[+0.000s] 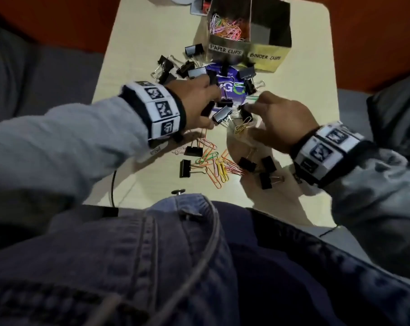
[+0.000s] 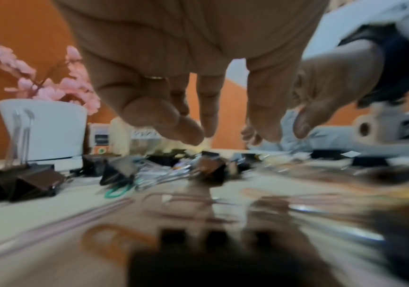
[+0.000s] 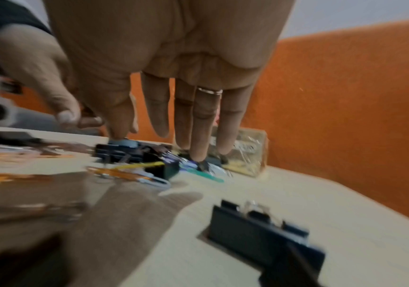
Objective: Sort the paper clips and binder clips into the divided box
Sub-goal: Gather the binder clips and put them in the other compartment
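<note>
i have both hands low over the pile mid-table. my left hand (image 1: 194,100) hangs with fingers loosely spread, gripping nothing; my right hand (image 1: 281,118) reaches with straight fingers onto the binder clips (image 1: 222,115). the divided box (image 1: 265,55) stands at the far edge, paper clips (image 1: 213,164) loose near me.
</note>
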`<state>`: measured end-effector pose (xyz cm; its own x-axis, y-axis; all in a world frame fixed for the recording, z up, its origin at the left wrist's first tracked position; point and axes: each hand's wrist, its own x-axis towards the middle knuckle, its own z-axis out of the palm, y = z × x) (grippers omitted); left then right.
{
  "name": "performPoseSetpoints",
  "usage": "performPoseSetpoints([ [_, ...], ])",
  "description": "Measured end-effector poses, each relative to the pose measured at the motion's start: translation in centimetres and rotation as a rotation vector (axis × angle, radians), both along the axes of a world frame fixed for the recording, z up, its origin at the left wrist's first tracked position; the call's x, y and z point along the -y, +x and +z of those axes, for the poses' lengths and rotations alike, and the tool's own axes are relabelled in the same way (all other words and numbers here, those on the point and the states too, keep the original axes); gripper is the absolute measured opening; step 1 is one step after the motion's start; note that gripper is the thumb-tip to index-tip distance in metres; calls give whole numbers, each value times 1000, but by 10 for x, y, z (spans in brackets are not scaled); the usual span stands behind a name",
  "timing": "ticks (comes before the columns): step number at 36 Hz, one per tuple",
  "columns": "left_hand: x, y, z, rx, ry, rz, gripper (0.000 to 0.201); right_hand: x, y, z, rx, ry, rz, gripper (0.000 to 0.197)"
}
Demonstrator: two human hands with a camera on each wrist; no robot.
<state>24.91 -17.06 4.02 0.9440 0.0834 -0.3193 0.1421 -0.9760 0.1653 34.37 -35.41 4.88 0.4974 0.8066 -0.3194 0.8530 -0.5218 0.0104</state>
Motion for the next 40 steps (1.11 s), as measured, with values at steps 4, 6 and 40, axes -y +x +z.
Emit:
performPoseSetpoints([
  [4,12,-44,1,-115,-3,-99,70,16,-48,13,97,-116,135,50],
  [6,21,-62,-7,-183,21,-124,77,15,-70,9,66,-165,154,53],
  [40,-28,-47,-20,-71,1,299,42,-35,-87,-19,71,-51,-1,34],
])
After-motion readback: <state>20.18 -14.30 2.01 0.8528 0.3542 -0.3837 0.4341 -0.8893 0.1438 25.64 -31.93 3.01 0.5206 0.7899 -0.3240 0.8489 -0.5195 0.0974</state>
